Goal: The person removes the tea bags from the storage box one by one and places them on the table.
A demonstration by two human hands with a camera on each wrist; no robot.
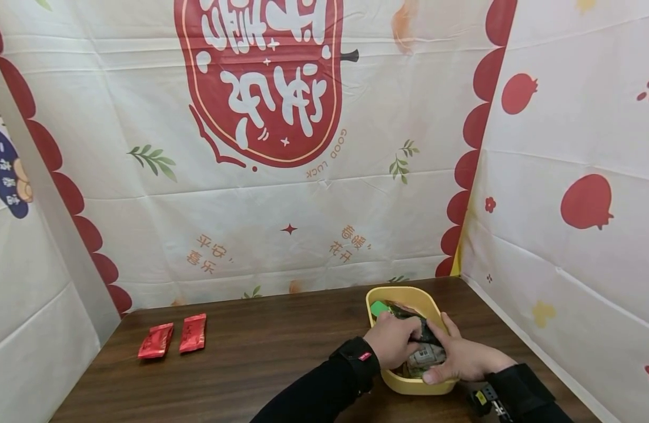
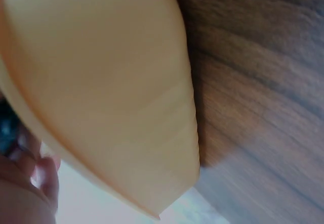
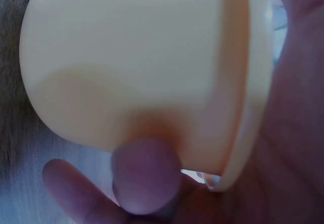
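A yellow plastic container [image 1: 409, 294] stands at the right of the table, with several packets inside. My left hand [image 1: 393, 339] reaches over its near left rim, with curled fingers gripping a dark green packet [image 1: 426, 330]. Below that packet lies a silvery-grey packet [image 1: 427, 356] with printing. My right hand [image 1: 467, 355] holds the container's right side, thumb over the rim and fingers outside. In the right wrist view, fingertips [image 3: 147, 176] press the outer wall [image 3: 126, 47]. The left wrist view shows mostly the container's outer wall [image 2: 111, 82], with part of my left hand at lower left.
Two red packets [image 1: 193, 333] lie apart from the container on the left of the brown wooden table [image 1: 261, 346]. A green item [image 1: 378, 308] shows at the container's far left. Printed white sheets [image 1: 282, 235] rise behind the table and along both sides.
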